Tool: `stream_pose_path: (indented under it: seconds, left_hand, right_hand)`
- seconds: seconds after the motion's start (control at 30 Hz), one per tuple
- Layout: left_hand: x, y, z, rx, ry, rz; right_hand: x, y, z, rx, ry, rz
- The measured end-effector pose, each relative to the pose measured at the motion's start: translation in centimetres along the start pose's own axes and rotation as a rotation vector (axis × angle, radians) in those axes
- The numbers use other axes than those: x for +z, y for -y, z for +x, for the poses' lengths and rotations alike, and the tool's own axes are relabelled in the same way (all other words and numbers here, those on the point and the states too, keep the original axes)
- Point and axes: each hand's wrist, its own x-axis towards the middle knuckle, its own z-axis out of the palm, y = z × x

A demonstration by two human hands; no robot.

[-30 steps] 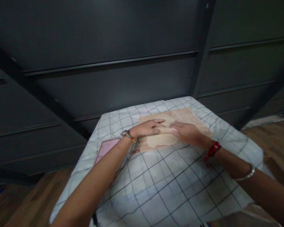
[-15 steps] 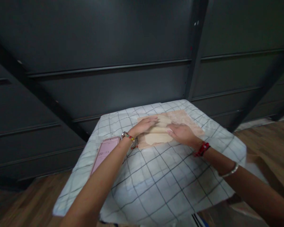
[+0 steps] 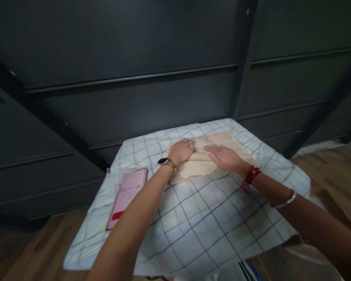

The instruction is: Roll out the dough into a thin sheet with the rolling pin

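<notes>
A thin beige sheet [image 3: 197,169], like flattened dough, lies on a peach-coloured mat [image 3: 226,138]. Across the sheet runs a pale beige roll [image 3: 200,157]; whether it is a rolling pin or rolled-up sheet I cannot tell. My left hand [image 3: 183,150] is at the roll's left end, its fingers curled and blurred, so what they grip is hidden. Flat over the right end lies my right hand [image 3: 226,158], with fingers stretched out toward the left.
A pink-edged phone [image 3: 130,195] showing a timer lies at the left of the table, covered by a white checked cloth [image 3: 199,222]. Dark metal panels [image 3: 140,101] stand right behind the table. A cardboard box [image 3: 330,207] is on the floor at right.
My left hand has gone from fingers stretched across the roll to curled in. The right hand has slid slightly forward and its fingers lie straighter. The view has shifted a little.
</notes>
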Motion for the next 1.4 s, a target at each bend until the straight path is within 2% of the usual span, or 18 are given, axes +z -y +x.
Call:
stream_pose_path:
  seconds: [0.17,0.3,0.47,0.63,0.73,0.83,1.03,1.17,1.27,1.4]
  left_hand:
    - [0.2,0.7,3.5,-0.080,0.056,-0.033]
    - [0.3,0.9,4.7,-0.087,0.124,-0.057]
    - [0.1,0.6,2.6,-0.011,0.180,-0.097]
    - [-0.5,-0.3,-0.8,0.000,0.135,-0.087]
    - [-0.7,-0.9,-1.8,0.005,0.097,-0.062]
    - [-0.7,-1.4,-1.3,-0.016,0.055,-0.039]
    - [-0.3,-1.0,1.9,-0.124,-0.022,-0.095]
    - [0.3,-0.2,4.0,-0.208,-0.024,-0.132]
    - [0.7,0.1,4.5,-0.212,-0.014,-0.152]
    - [0.6,-0.1,4.3,-0.207,0.003,-0.154]
  right_hand:
    - [0.9,-2.9,2.8,0.044,0.046,0.077]
    - [1.1,-3.3,3.1,0.040,0.054,0.093]
    - [0.1,-0.5,0.7,0.022,0.047,0.049]
    - [-1.5,3.1,-2.5,-0.049,0.033,0.147]
    - [-1.8,3.7,-2.9,0.054,0.064,0.145]
    - [-1.4,2.8,-1.5,0.155,0.059,0.055]
    - [0.4,-2.1,3.6,0.102,0.041,0.020]
    - [1.5,-4.8,6.3,0.136,0.069,0.067]
    - [2.0,-5.6,7.0,0.141,0.074,0.091]
    - [2.1,-5.4,6.2,0.099,0.108,0.124]
